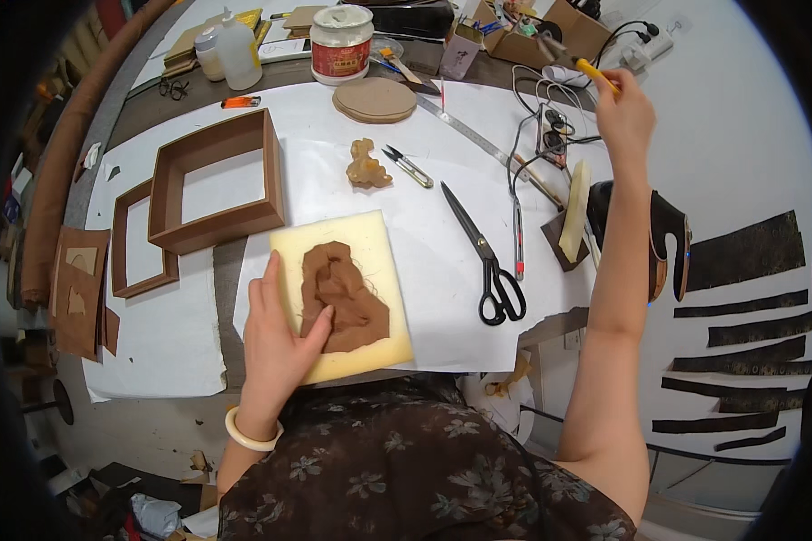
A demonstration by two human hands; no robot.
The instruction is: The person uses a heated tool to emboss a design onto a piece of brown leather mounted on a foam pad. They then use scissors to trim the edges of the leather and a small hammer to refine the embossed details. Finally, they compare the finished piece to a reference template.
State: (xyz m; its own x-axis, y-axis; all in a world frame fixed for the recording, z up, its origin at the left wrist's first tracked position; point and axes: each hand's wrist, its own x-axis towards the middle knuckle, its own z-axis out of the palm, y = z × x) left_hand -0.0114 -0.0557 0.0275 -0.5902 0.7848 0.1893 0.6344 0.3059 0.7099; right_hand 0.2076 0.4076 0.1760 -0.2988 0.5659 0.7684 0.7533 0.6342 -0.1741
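My left hand [280, 329] holds a pale yellow foam pad [370, 230] by its left side, at the table's near edge. On the pad lies a brown leather-like piece [345, 298] with an angular outline and a raised, moulded middle. The thumb rests on this piece, while the fingers lie along the pad's edge. Stretched out to the far right, my right hand [624, 113] is closed round the yellow handle of a pair of pliers [595, 74]. Their grey head points left, above a cardboard box [573, 29] of tools.
Black scissors [484, 257], thread snips [409, 167] and an amber-coloured lump [368, 165] lie beyond the pad. Two brown frames [275, 171] stand at left. A white tub [341, 45] and a squeeze bottle [239, 54] stand at the back. Cables [517, 144] run along the right.
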